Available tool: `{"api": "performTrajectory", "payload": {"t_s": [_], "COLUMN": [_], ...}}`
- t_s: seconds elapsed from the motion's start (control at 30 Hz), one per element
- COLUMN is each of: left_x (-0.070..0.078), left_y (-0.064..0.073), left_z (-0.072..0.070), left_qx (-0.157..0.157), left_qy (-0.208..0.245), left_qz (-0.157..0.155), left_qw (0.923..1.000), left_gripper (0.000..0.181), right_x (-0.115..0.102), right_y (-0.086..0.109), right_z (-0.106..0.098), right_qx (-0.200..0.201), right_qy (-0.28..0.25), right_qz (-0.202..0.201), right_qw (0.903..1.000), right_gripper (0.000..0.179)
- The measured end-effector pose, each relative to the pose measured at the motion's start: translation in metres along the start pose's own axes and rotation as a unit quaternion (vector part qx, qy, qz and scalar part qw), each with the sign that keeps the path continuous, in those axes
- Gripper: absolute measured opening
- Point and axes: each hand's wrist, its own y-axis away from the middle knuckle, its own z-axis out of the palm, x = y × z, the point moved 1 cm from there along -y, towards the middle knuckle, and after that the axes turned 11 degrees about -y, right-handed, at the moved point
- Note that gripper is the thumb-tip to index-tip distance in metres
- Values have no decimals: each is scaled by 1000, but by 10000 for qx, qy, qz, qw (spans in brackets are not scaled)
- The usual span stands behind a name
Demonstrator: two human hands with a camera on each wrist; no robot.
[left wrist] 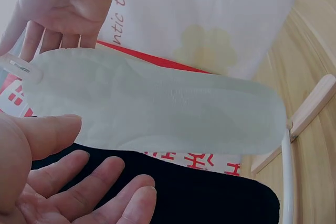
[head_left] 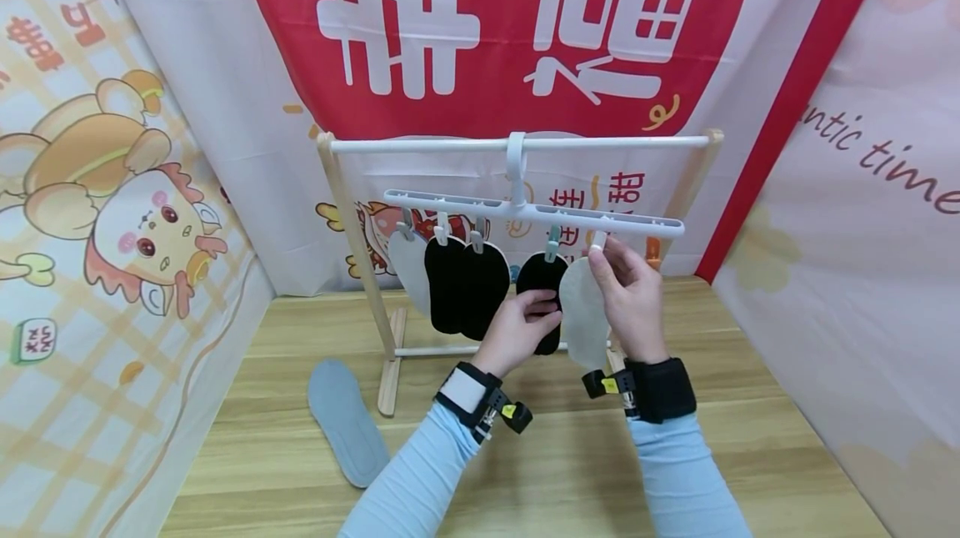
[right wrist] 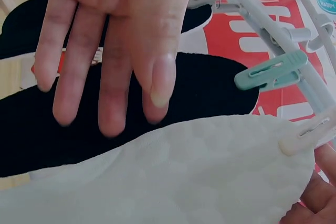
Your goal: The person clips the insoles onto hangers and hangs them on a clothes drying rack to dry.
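Note:
A white insole (head_left: 585, 313) hangs from the hanger (head_left: 465, 206) by a white clip (head_left: 599, 240). My right hand (head_left: 633, 296) pinches that clip at the insole's top edge, its fingers partly behind the insole in the left wrist view. My left hand (head_left: 521, 329) is in front of a black insole (right wrist: 210, 87), fingers loosely extended and gripping nothing. This black insole hangs from a green clip (head_left: 552, 244) beside the white one. Farther left hang two more black insoles (head_left: 483, 292) and another pale insole (head_left: 408, 271), held by grey and white clips (head_left: 442, 229).
The hanger hooks over the white top bar (head_left: 420, 146) of a wooden-legged rack (head_left: 356, 246). A grey insole (head_left: 347, 421) lies on the wood-grain table (head_left: 262, 455) to the left. An orange clip (head_left: 653, 252) hangs at the hanger's right end. Printed cloth walls (head_left: 847, 271) surround the table.

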Motion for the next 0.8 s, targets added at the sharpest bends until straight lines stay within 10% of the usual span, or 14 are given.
{"api": "performTrajectory", "payload": {"t_s": [0.8], "left_x": [-48], "left_y": [43], "left_z": [-44], "left_qx": [487], "left_qy": [-328], "left_qz": [-62], "left_qw": [9983], "left_gripper": [33], "right_x": [26], "right_y": [34], "right_z": [-28], "right_qx": [122], "right_qy": [848], "right_qz": [317], "right_qw": [9958], "right_gripper": [47]}}
